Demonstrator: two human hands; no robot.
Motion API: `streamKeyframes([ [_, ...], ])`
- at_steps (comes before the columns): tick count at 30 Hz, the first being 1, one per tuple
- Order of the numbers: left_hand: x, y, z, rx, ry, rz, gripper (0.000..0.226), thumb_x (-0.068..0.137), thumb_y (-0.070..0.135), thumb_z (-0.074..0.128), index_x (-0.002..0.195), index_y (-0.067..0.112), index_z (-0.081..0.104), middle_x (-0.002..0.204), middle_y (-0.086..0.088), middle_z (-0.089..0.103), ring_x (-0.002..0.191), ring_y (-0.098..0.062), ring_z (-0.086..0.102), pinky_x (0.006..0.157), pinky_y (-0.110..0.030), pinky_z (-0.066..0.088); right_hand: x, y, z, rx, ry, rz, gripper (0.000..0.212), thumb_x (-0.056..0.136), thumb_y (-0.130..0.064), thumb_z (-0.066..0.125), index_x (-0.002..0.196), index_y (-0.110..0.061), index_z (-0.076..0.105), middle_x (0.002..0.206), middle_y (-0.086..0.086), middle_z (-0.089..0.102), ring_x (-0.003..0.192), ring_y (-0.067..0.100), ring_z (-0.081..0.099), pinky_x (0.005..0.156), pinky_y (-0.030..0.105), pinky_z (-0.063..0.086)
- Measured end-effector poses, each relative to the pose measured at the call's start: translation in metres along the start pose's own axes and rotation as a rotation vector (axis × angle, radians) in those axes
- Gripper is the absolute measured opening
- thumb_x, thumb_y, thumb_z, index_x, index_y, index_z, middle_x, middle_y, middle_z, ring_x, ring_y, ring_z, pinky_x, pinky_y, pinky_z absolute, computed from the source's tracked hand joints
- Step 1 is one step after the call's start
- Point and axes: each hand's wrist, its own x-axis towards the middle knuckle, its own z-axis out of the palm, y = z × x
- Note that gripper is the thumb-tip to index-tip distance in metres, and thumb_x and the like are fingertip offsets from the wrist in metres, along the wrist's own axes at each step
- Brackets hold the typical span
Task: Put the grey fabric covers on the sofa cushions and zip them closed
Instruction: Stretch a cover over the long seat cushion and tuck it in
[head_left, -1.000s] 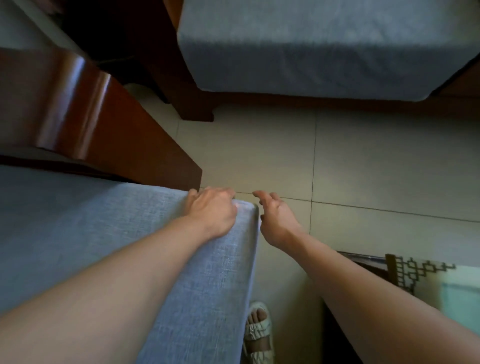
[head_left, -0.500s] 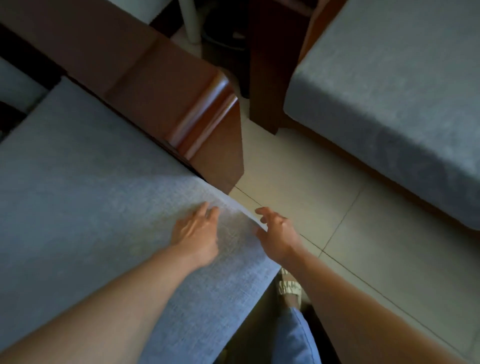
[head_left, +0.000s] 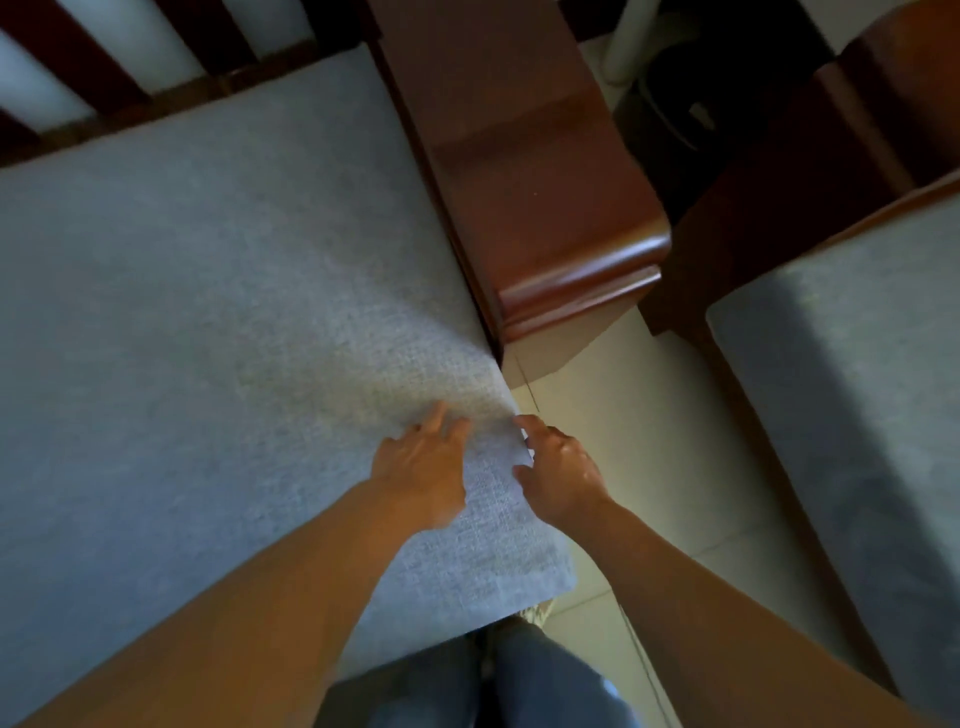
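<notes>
Your left hand (head_left: 423, 470) lies flat with straight fingers on the grey cushion (head_left: 218, 312), which sits on the sofa beside the wooden arm (head_left: 524, 171). Your right hand (head_left: 558, 475) pinches its front corner. It looks covered; I see no zip. Next, smooth that corner and find the zip.

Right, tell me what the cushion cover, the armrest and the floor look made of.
Cushion cover: coarse woven grey fabric, matte; its weave shows beside the left hand. Armrest: reddish-brown wood, probably varnished, with glossy highlights on its rounded end. Floor: pale smooth tile, judging by a thin joint line.
</notes>
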Motion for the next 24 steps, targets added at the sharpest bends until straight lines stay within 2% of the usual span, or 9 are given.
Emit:
streamKeyframes([
  [6,-0.008,-0.013,0.022,-0.059,-0.049,-0.045,0.082,0.093,0.026,0.055,0.150,0.029,-0.005,0.153,0.002,-0.029,0.145,-0.021,-0.007,0.114,-0.046,0.020,0.003,-0.001,-0.001,-0.078,-0.047,-0.036,0.064,0.091,-0.014,0.058,0.143,-0.027,0.025,0.129,0.006,0.053,0.112,0.026,0.056,0.093,0.038,0.049],
  [10,-0.006,0.004,0.037,-0.123,0.014,-0.143,0.082,0.092,0.027,0.055,0.148,0.038,-0.004,0.150,-0.001,-0.035,0.144,-0.024,-0.016,0.113,-0.046,0.021,0.010,0.012,-0.006,-0.154,-0.099,-0.163,0.069,0.089,-0.015,0.062,0.143,-0.025,0.020,0.130,0.005,0.053,0.112,0.024,0.057,0.091,0.034,0.050],
  [15,-0.003,0.066,0.058,-0.278,0.120,-0.355,0.081,0.093,0.033,0.054,0.148,0.036,-0.005,0.150,-0.005,-0.034,0.143,-0.030,-0.016,0.111,-0.047,0.023,0.016,0.045,-0.029,-0.283,-0.310,-0.377,0.082,0.087,-0.003,0.054,0.149,-0.031,0.009,0.135,0.003,0.049,0.119,0.024,0.051,0.095,0.034,0.046],
  [18,0.000,0.094,0.076,-0.342,0.182,-0.418,0.076,0.094,0.040,0.049,0.147,0.038,-0.005,0.150,-0.002,-0.033,0.143,-0.029,-0.017,0.111,-0.049,0.026,0.021,0.062,-0.035,-0.344,-0.397,-0.455,0.084,0.087,0.000,0.049,0.150,-0.031,0.005,0.138,0.004,0.047,0.120,0.026,0.049,0.097,0.037,0.044],
  [21,0.002,0.116,0.094,-0.395,0.275,-0.466,0.075,0.094,0.041,0.047,0.146,0.039,-0.007,0.151,0.003,-0.032,0.143,-0.026,-0.018,0.108,-0.049,0.032,0.018,0.073,-0.025,-0.289,-0.427,-0.471,0.087,0.089,-0.004,0.051,0.150,-0.033,-0.005,0.135,0.008,0.051,0.115,0.028,0.054,0.094,0.039,0.047],
  [24,0.002,0.130,0.110,-0.404,0.344,-0.502,0.081,0.093,0.042,0.049,0.146,0.036,-0.012,0.151,0.004,-0.031,0.142,-0.024,-0.020,0.110,-0.048,0.030,0.011,0.087,-0.011,-0.202,-0.426,-0.500,0.092,0.089,-0.003,0.049,0.147,-0.038,-0.013,0.135,0.009,0.051,0.112,0.028,0.056,0.092,0.040,0.048],
])
